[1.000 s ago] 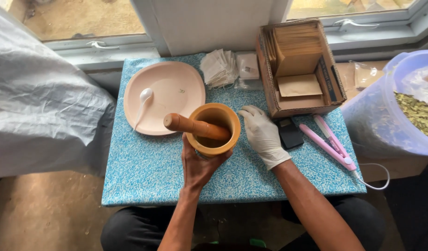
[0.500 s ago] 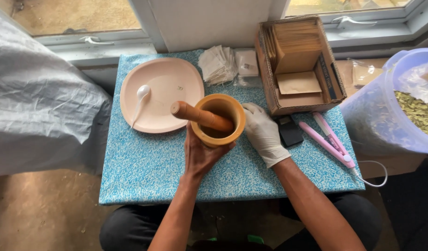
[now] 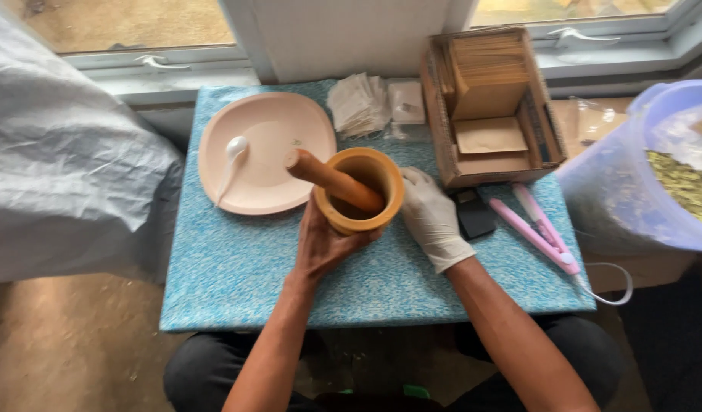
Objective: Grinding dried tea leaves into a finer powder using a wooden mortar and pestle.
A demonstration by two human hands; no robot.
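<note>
The bare left hand (image 3: 324, 243) cups the near side of a wooden mortar (image 3: 360, 191) on the blue patterned table (image 3: 236, 267), while the gloved right hand (image 3: 431, 217) lies flat against its right wall. A wooden pestle (image 3: 332, 180) leans inside, handle pointing toward the pink plate (image 3: 271, 145) with a white spoon (image 3: 230, 156).

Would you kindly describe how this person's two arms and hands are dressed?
The right hand wears a white disposable glove that ends at the wrist. The left hand is bare, with no glove. Both forearms are uncovered: no sleeves, watch or jewellery show.
</note>
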